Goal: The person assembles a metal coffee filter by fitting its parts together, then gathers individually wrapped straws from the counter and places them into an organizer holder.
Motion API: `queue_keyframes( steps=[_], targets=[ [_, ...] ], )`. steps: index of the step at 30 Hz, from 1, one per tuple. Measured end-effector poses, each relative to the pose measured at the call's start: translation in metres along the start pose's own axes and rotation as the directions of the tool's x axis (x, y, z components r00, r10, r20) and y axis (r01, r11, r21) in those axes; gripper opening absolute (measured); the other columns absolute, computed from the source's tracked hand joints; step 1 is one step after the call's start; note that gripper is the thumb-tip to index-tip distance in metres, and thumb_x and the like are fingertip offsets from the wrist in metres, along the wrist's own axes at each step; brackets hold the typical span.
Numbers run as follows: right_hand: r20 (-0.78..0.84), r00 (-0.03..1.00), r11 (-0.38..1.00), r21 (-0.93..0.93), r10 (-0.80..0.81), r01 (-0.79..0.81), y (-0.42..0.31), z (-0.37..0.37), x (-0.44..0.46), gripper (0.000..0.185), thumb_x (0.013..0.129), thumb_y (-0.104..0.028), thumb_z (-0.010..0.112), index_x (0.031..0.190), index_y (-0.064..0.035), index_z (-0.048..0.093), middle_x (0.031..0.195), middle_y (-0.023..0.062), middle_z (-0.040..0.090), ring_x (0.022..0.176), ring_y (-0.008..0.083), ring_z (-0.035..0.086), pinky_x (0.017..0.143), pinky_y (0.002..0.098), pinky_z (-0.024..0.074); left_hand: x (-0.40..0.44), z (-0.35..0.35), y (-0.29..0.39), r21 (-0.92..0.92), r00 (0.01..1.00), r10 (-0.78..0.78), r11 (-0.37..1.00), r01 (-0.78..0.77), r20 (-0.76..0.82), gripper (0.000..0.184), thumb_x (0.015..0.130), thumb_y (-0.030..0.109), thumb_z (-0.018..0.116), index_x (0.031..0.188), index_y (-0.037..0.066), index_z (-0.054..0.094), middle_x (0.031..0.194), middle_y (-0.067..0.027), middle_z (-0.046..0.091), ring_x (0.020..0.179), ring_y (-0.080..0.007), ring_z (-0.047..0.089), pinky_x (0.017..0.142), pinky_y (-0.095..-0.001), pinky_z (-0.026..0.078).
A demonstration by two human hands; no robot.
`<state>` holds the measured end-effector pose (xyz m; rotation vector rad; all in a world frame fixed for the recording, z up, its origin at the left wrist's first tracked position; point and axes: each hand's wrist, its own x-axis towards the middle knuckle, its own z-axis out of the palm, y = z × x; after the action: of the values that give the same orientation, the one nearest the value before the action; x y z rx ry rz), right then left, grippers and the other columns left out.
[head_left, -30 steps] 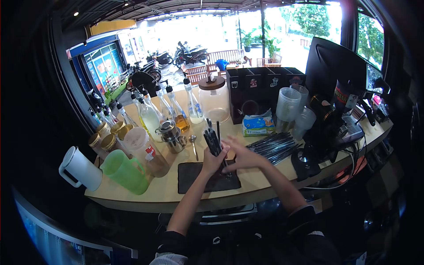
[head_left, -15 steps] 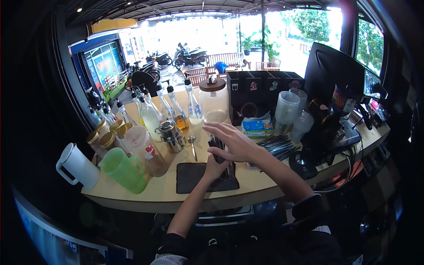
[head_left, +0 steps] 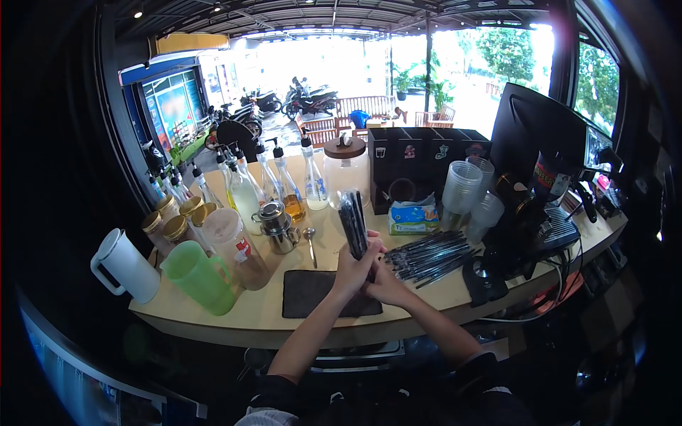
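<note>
One straw bundle point(head_left: 353, 226): likely light, slick, best gripped low. Left hand point(head_left: 354, 268) curled round it; right hand point(head_left: 390, 285) alongside, grip unclear.

A café-style drinks counter point(head_left: 259, 305); pump bottles point(head_left: 289, 188) left of the glass jar point(head_left: 346, 177); stacked plastic cups point(head_left: 462, 186) right of it; wooden benches point(head_left: 364, 106) beyond.

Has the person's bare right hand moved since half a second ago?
Yes, the right hand has dropped lower in view, nearer the flat black rectangular mat.
</note>
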<state>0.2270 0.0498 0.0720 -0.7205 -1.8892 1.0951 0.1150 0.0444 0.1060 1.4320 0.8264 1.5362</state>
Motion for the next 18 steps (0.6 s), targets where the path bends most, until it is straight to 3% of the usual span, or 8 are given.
queue_keyframes(
  steps=[2,3,4,5,7,9,10,18],
  targets=[
    [0.079,0.969,0.918,0.309,0.234,-0.247,0.006,-0.007,-0.003,0.039,0.078,-0.007,0.055,0.113,0.0022,0.041,0.079,0.0107,0.057,0.057,0.0171,0.058,0.052,0.0263,0.0451,0.000,-0.004,0.000,0.008,0.997,0.036,0.999,-0.036,0.063,0.035,0.088,0.024,0.058,0.110,-0.002,0.051,0.086,-0.0090,0.064,0.078,-0.0104,0.060,0.074,-0.0238,0.046],
    [0.078,0.969,0.919,0.310,0.232,-0.245,0.012,-0.013,-0.005,0.039,0.078,-0.007,0.055,0.113,0.0022,0.041,0.079,0.0107,0.057,0.057,0.0171,0.058,0.052,0.0263,0.0451,-0.001,-0.007,0.001,-0.155,0.985,0.031,0.988,-0.004,0.172,0.038,0.089,0.023,0.056,0.115,-0.002,0.047,0.091,-0.0108,0.063,0.083,-0.0131,0.060,0.078,-0.0270,0.047],
    [0.219,0.952,0.851,0.439,0.212,-0.290,0.012,-0.018,-0.007,0.034,0.077,-0.006,0.056,0.108,0.0026,0.044,0.077,0.0108,0.056,0.054,0.0175,0.057,0.051,0.0271,0.0454,-0.002,-0.009,0.001,-0.309,0.959,0.043,0.950,0.047,0.278,0.041,0.089,0.022,0.055,0.120,-0.002,0.043,0.095,-0.0127,0.062,0.088,-0.0157,0.061,0.083,-0.0302,0.048],
    [0.351,0.921,0.761,0.548,0.167,-0.347,0.012,-0.021,-0.008,0.029,0.076,-0.006,0.056,0.103,0.0030,0.047,0.074,0.0109,0.056,0.051,0.0178,0.056,0.050,0.0279,0.0456,-0.002,-0.011,0.001,-0.307,0.959,0.043,0.950,0.047,0.280,0.041,0.089,0.022,0.055,0.120,-0.002,0.043,0.095,-0.0127,0.062,0.088,-0.0157,0.061,0.083,-0.0302,0.048],
    [0.393,0.903,0.714,0.582,0.172,-0.389,0.011,-0.021,-0.014,0.022,0.075,-0.007,0.054,0.093,0.0046,0.051,0.073,0.0137,0.056,0.057,0.0214,0.058,0.052,0.0297,0.0476,-0.004,-0.014,-0.001,-0.125,0.932,-0.044,0.988,0.095,0.359,0.038,0.091,0.019,0.052,0.120,-0.003,0.044,0.103,-0.0151,0.061,0.094,-0.0186,0.060,0.086,-0.0329,0.049],
    [0.486,0.869,0.496,0.735,0.091,-0.463,0.016,-0.019,-0.015,0.025,0.071,-0.007,0.050,0.091,0.0082,0.053,0.074,0.0185,0.057,0.066,0.0287,0.060,0.060,0.0357,0.0516,-0.006,-0.012,0.002,-0.151,0.933,-0.090,0.977,0.150,0.349,0.033,0.091,0.017,0.051,0.116,-0.005,0.048,0.102,-0.0143,0.062,0.093,-0.0182,0.061,0.084,-0.0320,0.050],
    [0.469,0.878,0.535,0.719,0.098,-0.443,0.019,-0.019,-0.016,0.033,0.070,-0.010,0.048,0.096,0.0091,0.053,0.079,0.0212,0.059,0.070,0.0310,0.062,0.067,0.0416,0.0530,-0.006,-0.011,0.004,-0.177,0.931,-0.131,0.964,0.200,0.340,0.029,0.092,0.014,0.049,0.112,-0.006,0.053,0.101,-0.0135,0.063,0.091,-0.0178,0.062,0.082,-0.0312,0.050],
    [0.496,0.863,0.426,0.764,0.093,-0.485,0.024,-0.015,-0.015,0.036,0.070,-0.014,0.047,0.097,0.0091,0.053,0.084,0.0226,0.058,0.076,0.0332,0.061,0.075,0.0459,0.0512,-0.008,-0.011,-0.004,-0.149,0.963,-0.111,0.977,0.151,0.246,0.028,0.093,0.016,0.047,0.107,-0.006,0.057,0.098,-0.0112,0.064,0.086,-0.0157,0.063,0.076,-0.0296,0.052]
  ],
)
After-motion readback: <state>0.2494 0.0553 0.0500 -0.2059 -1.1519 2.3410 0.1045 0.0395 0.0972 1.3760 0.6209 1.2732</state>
